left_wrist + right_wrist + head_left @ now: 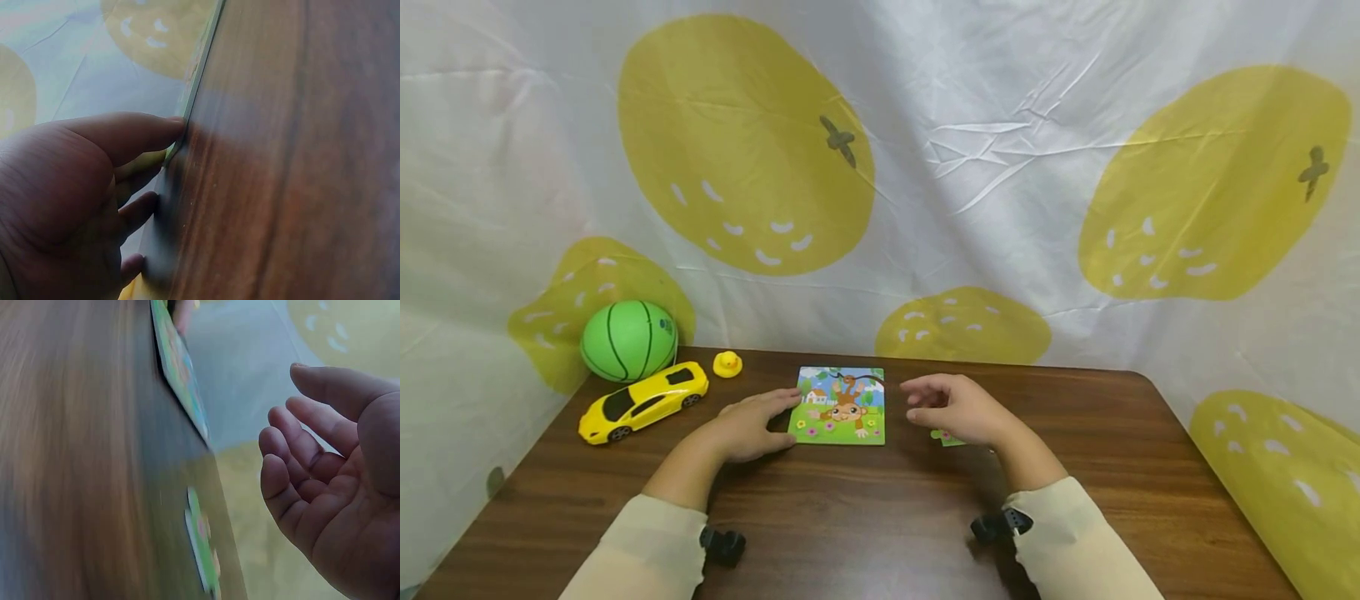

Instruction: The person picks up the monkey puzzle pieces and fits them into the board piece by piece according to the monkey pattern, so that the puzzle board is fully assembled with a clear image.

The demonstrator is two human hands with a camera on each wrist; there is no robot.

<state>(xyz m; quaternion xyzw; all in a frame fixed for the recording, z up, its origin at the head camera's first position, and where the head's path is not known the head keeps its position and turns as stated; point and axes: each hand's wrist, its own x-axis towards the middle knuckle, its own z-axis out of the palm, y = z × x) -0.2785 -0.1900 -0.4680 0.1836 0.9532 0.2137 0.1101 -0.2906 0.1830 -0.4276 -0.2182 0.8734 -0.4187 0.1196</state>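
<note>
A square picture puzzle (842,412) with an upside-down monkey, a house and flowers lies flat on the table. My left hand (752,427) rests at its left side, fingers extended, with the thumb near the lower left corner. In the left wrist view, the thumb (150,130) touches the puzzle's thin edge. To the right of the puzzle, my right hand (962,408) hovers with loosely bent fingers and nothing between them. Partly hidden beneath it is a loose green jigsaw piece (951,439), also in the right wrist view, lying apart from the puzzle.
At the back left stand a green ball (629,341), a yellow toy car (646,403) and a small yellow rubber duck (727,364). A white curtain (955,192) with yellow fruit prints hangs behind the brown wooden table (857,517).
</note>
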